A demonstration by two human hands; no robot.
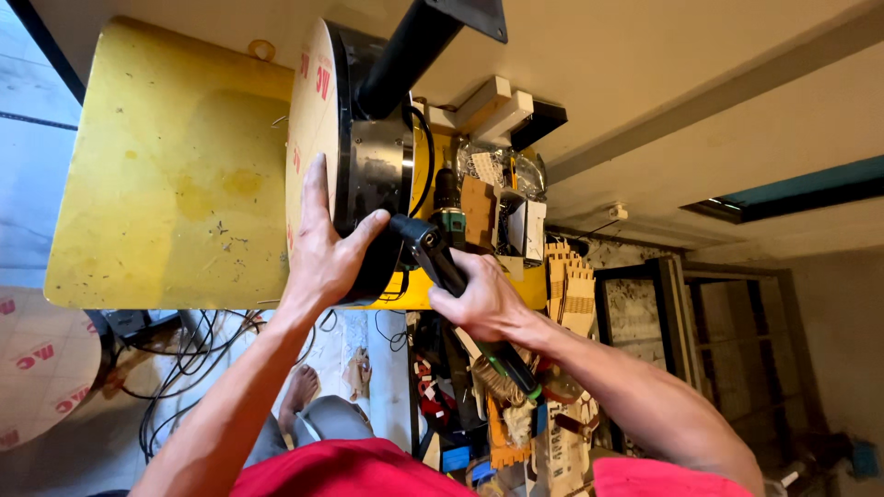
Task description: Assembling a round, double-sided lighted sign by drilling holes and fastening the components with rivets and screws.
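My left hand (324,241) lies flat on a round black drum-shaped object (373,156) whose pale face is covered with backing paper bearing red print. The thumb hooks over its black rim. My right hand (479,299) grips a black hand tool (433,253) with a green and black handle, its head pressed against the drum's rim beside my left thumb. A black tube (405,51) rises from the drum's back. The drum stands on edge on a yellow table (175,175).
The picture is turned sideways. Behind the table a cluttered shelf (502,207) holds a drill, boxes and cut wooden pieces. Black cables (198,345) trail over the floor. Another paper-covered disc (41,364) lies at the lower left. My bare foot (299,391) shows below.
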